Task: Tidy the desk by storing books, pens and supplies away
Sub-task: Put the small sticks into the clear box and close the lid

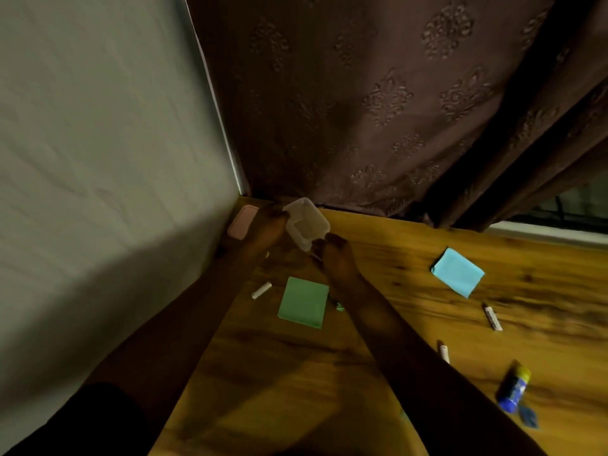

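We see both hands stretched to the far left corner of the wooden table (378,373), where the wall (98,159) meets a patterned brown curtain (362,93). Between them they hold a small white container (306,225), open at the top and tilted. The left hand (263,235) has its fingers curled around the container's left side, and the right hand (339,258) pinches its near corner. The frame is dark and blurred, so we cannot tell whether the container rests on the table or is lifted off it. Just left of the left hand, a pink lid (242,222) lies against the wall. Nearer to us, a green pad of notes (304,302) lies between the forearms, with a short white stick (261,290) just to its left. Well to the right lie a blue pad of notes (458,273), a white marker (492,316), a second white pen (444,352) and a blue glue stick (515,386) with a yellow cap.
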{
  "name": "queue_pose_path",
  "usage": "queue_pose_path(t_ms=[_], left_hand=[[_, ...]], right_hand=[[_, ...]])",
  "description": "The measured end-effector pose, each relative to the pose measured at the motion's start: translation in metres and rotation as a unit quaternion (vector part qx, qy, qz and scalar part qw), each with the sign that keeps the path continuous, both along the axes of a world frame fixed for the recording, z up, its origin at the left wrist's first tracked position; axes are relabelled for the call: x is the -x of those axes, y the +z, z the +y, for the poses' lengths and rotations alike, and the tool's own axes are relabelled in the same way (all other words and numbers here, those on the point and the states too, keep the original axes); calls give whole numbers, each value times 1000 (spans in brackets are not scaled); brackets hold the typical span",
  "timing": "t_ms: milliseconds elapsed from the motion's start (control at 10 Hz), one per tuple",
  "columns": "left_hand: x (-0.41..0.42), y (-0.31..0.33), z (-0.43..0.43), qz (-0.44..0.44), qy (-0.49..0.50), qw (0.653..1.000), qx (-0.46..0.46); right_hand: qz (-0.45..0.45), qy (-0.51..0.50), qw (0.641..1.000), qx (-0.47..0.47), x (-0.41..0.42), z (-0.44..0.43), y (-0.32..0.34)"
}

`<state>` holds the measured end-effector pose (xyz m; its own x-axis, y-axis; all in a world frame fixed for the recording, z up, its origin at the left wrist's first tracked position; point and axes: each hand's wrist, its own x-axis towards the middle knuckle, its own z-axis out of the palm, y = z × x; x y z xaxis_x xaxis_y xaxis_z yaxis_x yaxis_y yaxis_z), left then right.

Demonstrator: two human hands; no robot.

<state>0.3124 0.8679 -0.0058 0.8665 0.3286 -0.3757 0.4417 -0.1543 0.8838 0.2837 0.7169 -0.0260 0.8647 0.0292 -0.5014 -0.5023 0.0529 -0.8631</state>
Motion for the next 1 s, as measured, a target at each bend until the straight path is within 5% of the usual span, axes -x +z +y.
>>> queue_pose_path(t_ms=[400,1000], left_hand=[[122,19,-41,-134,27,989,-54],[324,-12,-137,-67,30,997,-13]], right_hand=[[-114,77,990,39,75,-86,48],[-99,133,974,153,240,-205,6]])
